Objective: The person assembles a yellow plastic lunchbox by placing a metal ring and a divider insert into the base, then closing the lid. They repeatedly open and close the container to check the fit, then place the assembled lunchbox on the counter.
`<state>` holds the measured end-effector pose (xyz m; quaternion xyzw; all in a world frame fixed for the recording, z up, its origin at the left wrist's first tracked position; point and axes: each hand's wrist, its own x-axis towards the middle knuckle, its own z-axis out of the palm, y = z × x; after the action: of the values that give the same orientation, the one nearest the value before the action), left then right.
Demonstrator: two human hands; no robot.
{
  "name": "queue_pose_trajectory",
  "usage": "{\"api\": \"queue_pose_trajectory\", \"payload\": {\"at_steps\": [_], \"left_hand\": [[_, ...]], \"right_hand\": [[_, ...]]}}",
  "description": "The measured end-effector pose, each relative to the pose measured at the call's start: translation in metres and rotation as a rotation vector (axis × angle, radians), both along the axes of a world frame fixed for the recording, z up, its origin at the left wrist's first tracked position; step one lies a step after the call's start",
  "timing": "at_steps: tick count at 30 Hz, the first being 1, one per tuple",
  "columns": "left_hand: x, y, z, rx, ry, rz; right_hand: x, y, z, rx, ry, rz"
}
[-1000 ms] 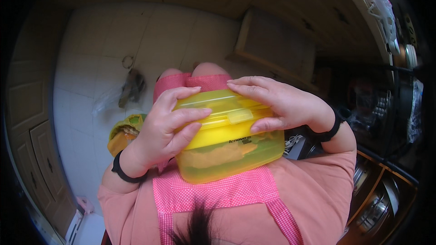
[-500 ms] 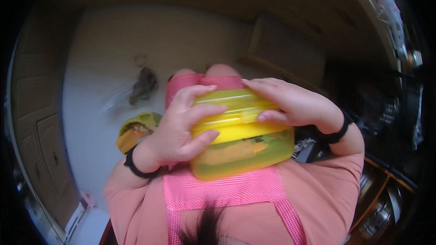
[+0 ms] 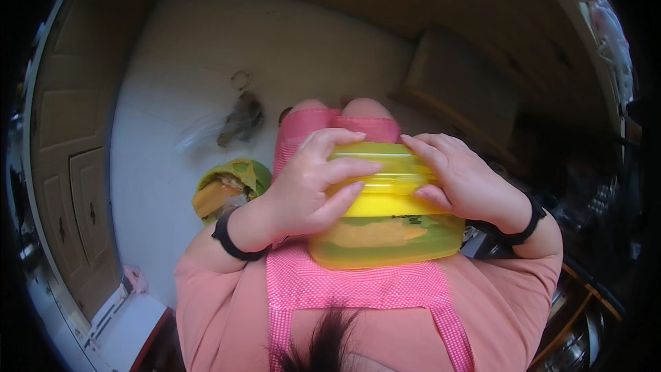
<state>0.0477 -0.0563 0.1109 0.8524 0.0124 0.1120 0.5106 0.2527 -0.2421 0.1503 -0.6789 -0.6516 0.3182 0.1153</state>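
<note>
Against my pink checked apron (image 3: 351, 289) I hold a yellow see-through plastic container (image 3: 385, 240) between both hands. It looks like a lidded food box, with a brighter solid yellow band across its middle and a clip-like tab on the far side. My left hand (image 3: 323, 179) grips its left end, thumb and fingers spread over the top. On the right end my right hand (image 3: 451, 178) is closed round the edge, its thumb by the tab. What is inside the container cannot be made out.
A green-yellow bin (image 3: 256, 178) with an orange piece and scraps stands on the pale floor to the left. Beyond it lies a dark bundle with clear plastic (image 3: 241, 120). Wooden cabinets (image 3: 72, 138) line the left; a brown box-like unit (image 3: 461, 86) is far right, shelves with metalware (image 3: 578, 331) near right.
The whole view has shifted, so the container and both hands appear a little further right. My right thumb has moved slightly along the container. Both hands keep their hold.
</note>
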Motion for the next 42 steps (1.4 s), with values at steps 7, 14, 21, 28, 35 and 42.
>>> {"api": "queue_pose_trajectory", "payload": {"at_steps": [7,14,21,28,35,42], "left_hand": [[-0.001,0.005,0.001,-0.010,-0.031,-0.029],[-0.004,0.007,-0.007,-0.156,0.001,0.045],[-0.008,0.009,-0.019,-0.254,0.009,0.089],[-0.015,-0.001,-0.037,-0.959,0.187,0.077],[-0.019,-0.003,-0.039,-1.007,0.119,0.196],[-0.017,-0.002,-0.017,-0.271,-0.046,0.182]], "right_hand": [[0.020,0.004,-0.006,0.198,0.251,0.091],[0.015,0.004,-0.011,0.156,0.182,0.032],[0.011,0.002,-0.020,0.234,0.115,0.015],[0.017,-0.010,-0.030,0.201,0.205,-0.092],[0.032,-0.037,-0.051,0.028,0.397,-0.619],[0.030,-0.054,-0.049,-0.073,0.827,-0.807]]}}
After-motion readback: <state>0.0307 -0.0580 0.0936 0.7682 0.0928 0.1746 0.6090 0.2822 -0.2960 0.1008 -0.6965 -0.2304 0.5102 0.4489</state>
